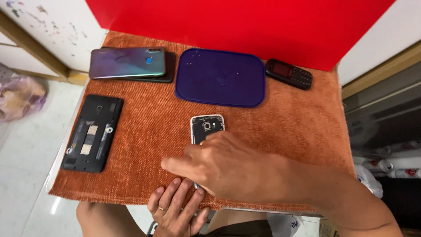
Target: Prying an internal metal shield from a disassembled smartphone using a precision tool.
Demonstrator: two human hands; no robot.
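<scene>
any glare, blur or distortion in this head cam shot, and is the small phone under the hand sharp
Head view: wide-angle bending at the edges; glare patch on the floor at lower left; soft sheen on the blue-green phone. The orange cloth is evenly lit, with faint shadows. The small opened phone is sharp at its top, its lower part hidden by the right hand; the left hand looks slightly soft.

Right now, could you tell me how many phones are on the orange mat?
5: two stacked top left, shiny over dark; an opened black one at left; a keypad one top right; a stripped one under the right hand.
</scene>
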